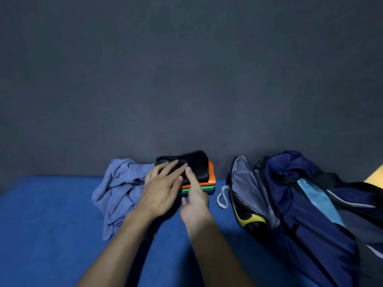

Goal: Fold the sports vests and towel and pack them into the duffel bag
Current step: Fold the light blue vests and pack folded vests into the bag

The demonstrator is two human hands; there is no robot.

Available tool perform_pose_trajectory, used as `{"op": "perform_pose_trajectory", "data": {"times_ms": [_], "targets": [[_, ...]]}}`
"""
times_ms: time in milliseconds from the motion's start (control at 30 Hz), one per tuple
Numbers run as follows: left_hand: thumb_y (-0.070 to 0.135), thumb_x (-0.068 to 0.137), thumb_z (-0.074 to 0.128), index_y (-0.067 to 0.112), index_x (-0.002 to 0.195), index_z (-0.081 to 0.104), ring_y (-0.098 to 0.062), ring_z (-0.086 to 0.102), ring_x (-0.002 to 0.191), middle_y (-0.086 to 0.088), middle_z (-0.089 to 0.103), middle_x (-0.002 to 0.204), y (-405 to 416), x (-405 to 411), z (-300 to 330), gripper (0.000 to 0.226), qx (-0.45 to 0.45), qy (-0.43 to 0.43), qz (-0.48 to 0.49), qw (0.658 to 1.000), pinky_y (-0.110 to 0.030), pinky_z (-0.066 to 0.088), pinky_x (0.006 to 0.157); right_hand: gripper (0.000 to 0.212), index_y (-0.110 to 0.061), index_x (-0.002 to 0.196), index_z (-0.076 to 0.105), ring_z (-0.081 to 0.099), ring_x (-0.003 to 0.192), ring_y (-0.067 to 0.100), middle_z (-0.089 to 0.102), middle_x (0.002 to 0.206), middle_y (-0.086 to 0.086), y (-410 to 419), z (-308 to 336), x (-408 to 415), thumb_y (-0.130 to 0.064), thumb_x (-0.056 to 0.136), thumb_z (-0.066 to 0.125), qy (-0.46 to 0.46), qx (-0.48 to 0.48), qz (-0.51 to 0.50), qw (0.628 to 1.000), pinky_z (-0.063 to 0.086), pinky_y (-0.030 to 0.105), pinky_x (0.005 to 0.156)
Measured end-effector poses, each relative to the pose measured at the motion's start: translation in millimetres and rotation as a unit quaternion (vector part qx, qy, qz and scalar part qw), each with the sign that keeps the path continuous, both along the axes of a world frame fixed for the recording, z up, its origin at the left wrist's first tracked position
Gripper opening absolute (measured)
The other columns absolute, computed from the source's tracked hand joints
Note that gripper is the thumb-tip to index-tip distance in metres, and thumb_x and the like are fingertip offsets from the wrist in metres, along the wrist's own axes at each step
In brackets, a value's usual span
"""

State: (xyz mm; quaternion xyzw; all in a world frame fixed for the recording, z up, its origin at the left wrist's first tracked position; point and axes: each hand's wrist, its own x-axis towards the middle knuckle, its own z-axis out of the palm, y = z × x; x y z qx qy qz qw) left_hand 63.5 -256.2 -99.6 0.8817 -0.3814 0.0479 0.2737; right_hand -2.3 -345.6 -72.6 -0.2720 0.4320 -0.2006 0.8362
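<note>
A stack of folded vests sits against the dark wall: a black vest (196, 164) on top, an orange vest (211, 177) under it, a green vest (205, 188) at the bottom. My left hand (163, 187) lies flat on the black vest with straight fingers. My right hand (194, 199) touches the stack's front edge, index finger stretched up onto the black vest. A crumpled lavender towel (118, 193) lies left of the stack. The navy duffel bag (300, 204) lies at the right, its zip open and grey lining showing.
Everything rests on a blue surface (51, 224) that meets a dark grey wall (186, 79). A white cord loop (222, 196) hangs at the bag's near end. Something yellow and black (246, 219) shows inside the bag's opening.
</note>
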Motion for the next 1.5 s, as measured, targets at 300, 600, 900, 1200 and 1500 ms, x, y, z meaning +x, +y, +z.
{"op": "perform_pose_trajectory", "data": {"times_ms": [300, 600, 900, 1200, 1500], "targets": [[0.044, 0.1, 0.035, 0.03, 0.137, 0.061, -0.016, 0.05, 0.129, 0.014, 0.059, 0.14, 14.7, -0.5, 23.8, 0.047, -0.08, 0.0, 0.005, 0.997, -0.04, 0.039, 0.107, 0.041, -0.005, 0.114, 0.065, 0.075, 0.092, 0.024, 0.077, 0.106, 0.011, 12.1, -3.7, 3.9, -0.003, 0.077, 0.083, -0.023, -0.074, -0.065, 0.995, 0.063, 0.035, 0.071], [0.074, 0.082, 0.067, 0.029, 0.147, 0.048, -0.01, 0.054, 0.134, 0.012, 0.059, 0.143, 13.9, -64.2, 98.3, 0.082, -0.217, 0.368, -0.089, 0.9, -0.036, 0.042, 0.112, 0.04, -0.017, 0.118, 0.064, 0.073, 0.102, 0.02, 0.077, 0.107, 0.002, -20.0, 62.6, -126.7, -0.002, 0.082, 0.076, -0.116, -0.313, 0.132, 0.933, 0.059, 0.034, 0.087], [0.055, 0.062, 0.09, 0.01, 0.126, 0.068, -0.035, 0.067, 0.117, -0.018, 0.07, 0.125, -80.7, -170.8, 135.9, 0.081, -0.288, 0.567, -0.22, 0.74, -0.053, 0.05, 0.106, 0.052, -0.009, 0.126, 0.057, 0.066, 0.117, 0.032, 0.071, 0.122, 0.015, -114.6, 105.9, -236.4, -0.011, 0.077, 0.075, -0.178, -0.372, 0.115, 0.904, 0.052, 0.044, 0.102], [0.066, 0.079, 0.073, 0.038, 0.135, 0.052, 0.005, 0.063, 0.11, 0.017, 0.068, 0.118, -185.8, -239.5, 127.9, 0.066, -0.209, 0.348, -0.248, 0.88, -0.024, 0.048, 0.101, 0.047, -0.008, 0.139, 0.057, 0.065, 0.119, 0.038, 0.066, 0.13, 0.022, -200.0, 101.0, -321.2, -0.011, 0.093, 0.064, -0.154, -0.263, 0.076, 0.949, 0.055, 0.049, 0.1], [0.047, 0.096, 0.058, 0.019, 0.126, 0.062, -0.029, 0.053, 0.119, -0.003, 0.06, 0.13, -282.1, -188.6, 86.6, 0.042, 0.201, -0.061, -0.245, 0.946, -0.04, 0.046, 0.093, 0.057, -0.001, 0.116, 0.075, 0.071, 0.099, 0.035, 0.071, 0.121, 0.022, -328.0, 87.4, -362.0, -0.03, 0.068, 0.088, 0.191, -0.2, 0.259, 0.925, 0.054, 0.039, 0.087]]}}
